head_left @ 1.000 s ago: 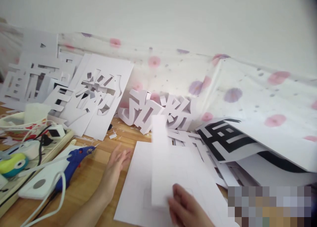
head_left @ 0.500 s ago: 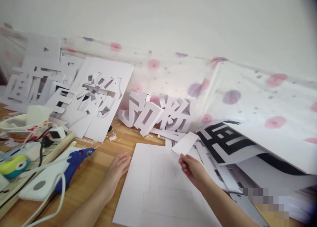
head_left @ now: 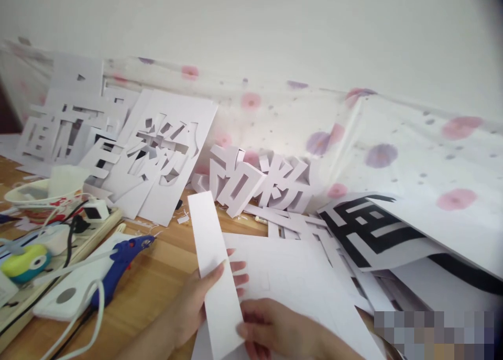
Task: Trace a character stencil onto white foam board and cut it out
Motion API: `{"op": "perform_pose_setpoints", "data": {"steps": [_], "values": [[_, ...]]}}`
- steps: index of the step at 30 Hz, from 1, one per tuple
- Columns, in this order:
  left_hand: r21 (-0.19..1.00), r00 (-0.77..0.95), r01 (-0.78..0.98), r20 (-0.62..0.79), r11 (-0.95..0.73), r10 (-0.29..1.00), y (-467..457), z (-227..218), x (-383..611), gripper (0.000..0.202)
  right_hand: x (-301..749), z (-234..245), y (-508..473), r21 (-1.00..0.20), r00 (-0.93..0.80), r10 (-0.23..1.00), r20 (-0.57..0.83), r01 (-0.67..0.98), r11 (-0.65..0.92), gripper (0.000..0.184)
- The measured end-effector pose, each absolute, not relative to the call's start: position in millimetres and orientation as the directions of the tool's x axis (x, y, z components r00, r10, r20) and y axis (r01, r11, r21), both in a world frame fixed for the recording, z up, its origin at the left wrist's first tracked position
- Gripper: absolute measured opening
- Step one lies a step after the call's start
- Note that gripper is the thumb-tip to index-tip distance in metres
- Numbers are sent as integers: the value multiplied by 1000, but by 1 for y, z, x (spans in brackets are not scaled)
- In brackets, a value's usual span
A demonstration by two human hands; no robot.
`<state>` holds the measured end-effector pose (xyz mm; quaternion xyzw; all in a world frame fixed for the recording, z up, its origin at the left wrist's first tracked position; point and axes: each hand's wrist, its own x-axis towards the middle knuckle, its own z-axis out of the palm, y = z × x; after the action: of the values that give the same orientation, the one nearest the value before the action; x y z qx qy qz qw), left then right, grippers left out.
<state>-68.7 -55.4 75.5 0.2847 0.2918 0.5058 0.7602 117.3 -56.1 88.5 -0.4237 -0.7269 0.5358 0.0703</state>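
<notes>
A long white foam-board strip (head_left: 214, 265) runs from near the bottom edge up toward the cut-out letters. My left hand (head_left: 204, 297) grips it from the left side, thumb on top and fingers behind. My right hand (head_left: 271, 328) pinches its lower end from the right. Under both hands lies a large white sheet (head_left: 298, 281) with faint pencil lines, flat on the wooden table (head_left: 157, 265).
A blue glue gun (head_left: 118, 260) lies left of my hands with its white cord. Further left sits a tray with a bowl (head_left: 35, 192), plugs and a green-yellow tape dispenser (head_left: 21, 260). White cut-out letters (head_left: 255, 179) and stencil boards (head_left: 165, 150) lean against the flowered cloth. Black-printed sheets (head_left: 373, 229) lie right.
My right hand brought the strip from the right side over to the left and down. My left hand left the table and took hold of the strip.
</notes>
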Motion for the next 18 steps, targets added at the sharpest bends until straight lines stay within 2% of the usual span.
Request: {"op": "perform_pose_setpoints", "data": {"steps": [1,3,5,7,9,14,18], "values": [[726,303,-604,-172,328,938,-57,76,-68,46,122,93,-44,-721,-604,696,-388,669,179,26],[745,239,-593,-201,306,950,-57,78,-67,42,138,102,-8,-601,-474,828,-301,768,221,21],[759,190,-582,-222,292,956,-55,79,-67,41,158,106,34,-468,-283,950,-130,862,193,29],[758,175,-581,-240,297,955,-53,79,-66,41,178,103,72,-339,-148,989,3,930,140,33],[750,183,-585,-249,309,951,-51,78,-66,42,194,96,98,-227,-82,994,66,969,95,38],[751,208,-581,-236,313,949,-50,78,-68,43,219,80,114,-38,-53,996,76,998,56,34],[763,220,-564,-231,316,948,-51,80,-69,44,237,93,103,50,-39,997,59,998,36,31]]}}
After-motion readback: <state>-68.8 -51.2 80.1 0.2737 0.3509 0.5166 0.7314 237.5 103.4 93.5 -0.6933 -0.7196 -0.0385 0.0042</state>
